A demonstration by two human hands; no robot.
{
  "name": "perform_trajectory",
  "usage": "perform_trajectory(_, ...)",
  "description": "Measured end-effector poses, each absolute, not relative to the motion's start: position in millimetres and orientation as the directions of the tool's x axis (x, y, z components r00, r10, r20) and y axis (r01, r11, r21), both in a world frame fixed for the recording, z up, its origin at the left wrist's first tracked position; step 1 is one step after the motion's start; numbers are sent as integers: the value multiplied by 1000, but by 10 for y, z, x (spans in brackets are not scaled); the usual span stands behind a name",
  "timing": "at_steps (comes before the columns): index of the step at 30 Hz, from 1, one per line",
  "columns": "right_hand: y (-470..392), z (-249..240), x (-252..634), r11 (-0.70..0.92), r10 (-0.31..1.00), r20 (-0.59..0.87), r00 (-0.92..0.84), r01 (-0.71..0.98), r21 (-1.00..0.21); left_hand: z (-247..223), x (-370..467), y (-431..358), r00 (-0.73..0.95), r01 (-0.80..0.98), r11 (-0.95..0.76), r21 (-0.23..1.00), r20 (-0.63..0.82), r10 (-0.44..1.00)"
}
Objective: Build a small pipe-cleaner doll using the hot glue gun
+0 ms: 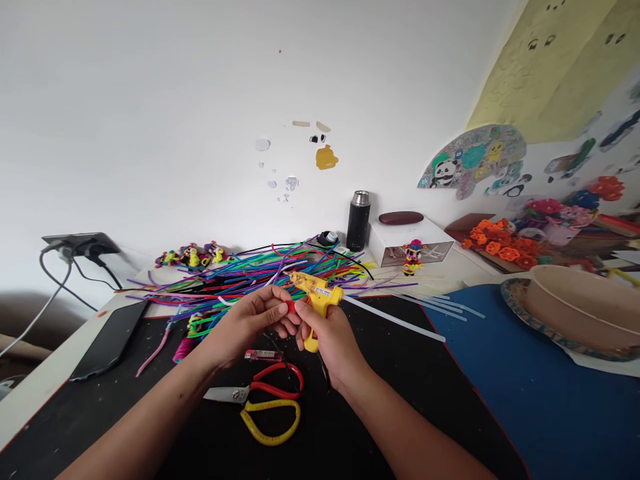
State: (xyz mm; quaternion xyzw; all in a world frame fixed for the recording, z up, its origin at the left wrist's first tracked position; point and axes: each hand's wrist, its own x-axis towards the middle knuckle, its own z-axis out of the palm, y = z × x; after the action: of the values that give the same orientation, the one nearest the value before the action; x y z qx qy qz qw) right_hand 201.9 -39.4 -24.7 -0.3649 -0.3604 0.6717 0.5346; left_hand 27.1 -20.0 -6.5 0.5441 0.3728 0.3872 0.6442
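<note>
While our left hand pinches a small red piece between thumb and fingers, our right hand is curled around the handle of a yellow hot-glue gun, its thumb reaching over to the piece's right side. We judge the nozzle the main hazard: it points left and far, just beyond our left fingertips, so if the gun is hot, a small roll of the wrist could burn us. Glue dripping from it could also land on the pipe cleaners behind and mat them together. With so little of the red piece showing, it may well slip if either thumb eases. The long glue stick juts out to the right from the gun's back, and a turn of the gun could sweep it across the tabletop.

As for placing, the red piece sits between our two hands, touching both, just left of the gun's handle and on the near side of the nozzle. Nearer to us, below the hands, lie scissors with one red and one yellow handle loop, blades pointing left, and just beyond them a lighter. Farther off, past the pipe cleaners and a little right, a black thermos stands upright near the wall, beside a white box.
</note>
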Motion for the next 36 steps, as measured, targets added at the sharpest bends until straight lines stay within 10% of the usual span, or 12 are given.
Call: perform_trajectory(36, -443, -265, 2041, -82, 966, 19, -259, -374, -924, -19, 53, -6, 102, -308, -27, 951, 61, 993)
